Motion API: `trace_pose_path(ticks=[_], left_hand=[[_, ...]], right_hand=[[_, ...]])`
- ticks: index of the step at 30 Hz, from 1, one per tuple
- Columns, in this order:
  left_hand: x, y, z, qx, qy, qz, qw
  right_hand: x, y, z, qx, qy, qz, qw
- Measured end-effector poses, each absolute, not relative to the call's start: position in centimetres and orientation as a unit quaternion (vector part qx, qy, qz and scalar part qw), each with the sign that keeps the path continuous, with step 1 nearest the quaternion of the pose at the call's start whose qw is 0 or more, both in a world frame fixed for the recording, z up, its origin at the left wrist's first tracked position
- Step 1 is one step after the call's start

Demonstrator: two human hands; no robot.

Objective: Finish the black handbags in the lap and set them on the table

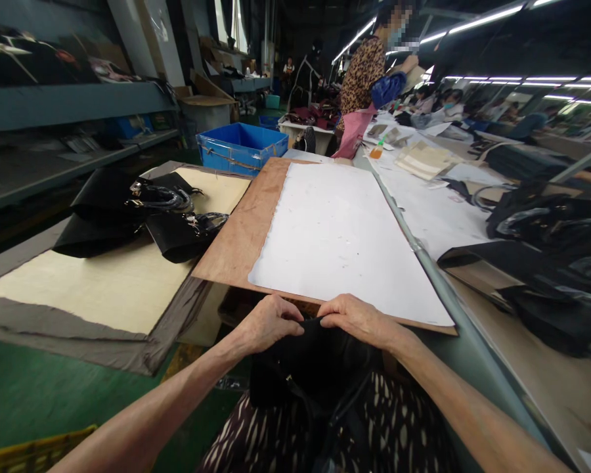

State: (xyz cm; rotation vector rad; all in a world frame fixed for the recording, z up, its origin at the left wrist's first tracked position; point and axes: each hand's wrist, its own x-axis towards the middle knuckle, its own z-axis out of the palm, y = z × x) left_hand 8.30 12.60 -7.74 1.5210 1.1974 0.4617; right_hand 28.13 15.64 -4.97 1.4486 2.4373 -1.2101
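A black handbag (320,368) rests on my lap, its upper edge just below the near side of the work board. My left hand (274,322) pinches that edge between thumb and fingers. Close beside it, my right hand (352,318) grips the same edge, fingers folded over it. Dark straps hang down the bag's near side, and its lower part is lost in shadow against the patterned clothing. Directly beyond my hands lies a white sheet (339,230) on a brown board (241,233).
Several black handbags (103,223) lie on a cream sheet (128,295) at left. Behind stands a blue bin (243,146). More black bags (546,276) crowd the right-hand table, with a small glue bottle (377,150) farther back. A co-worker (367,72) stands beyond the board.
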Motion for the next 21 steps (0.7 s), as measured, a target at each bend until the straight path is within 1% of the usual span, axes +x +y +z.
trace_pose_path(ticks=[4,10,16,21], left_hand=[[6.9,12.5,-7.9,0.629,0.458,0.198,0.596],[4.0,10.9,-7.4,0.601,0.512,0.199,0.581],[4.5,9.2,-7.5,0.573,0.531,0.232,0.579],[5.0,9.0,-8.1,0.53,0.548,0.246,0.598]], right_hand=[[28.3,15.6,-5.1,0.474,0.788,-0.392,0.033],[28.5,15.4,-5.5,0.476,0.78,-0.406,0.018],[28.2,14.9,-4.8,0.473,0.79,-0.389,0.021],[27.4,14.8,-4.4,0.446,0.799,-0.402,0.023]])
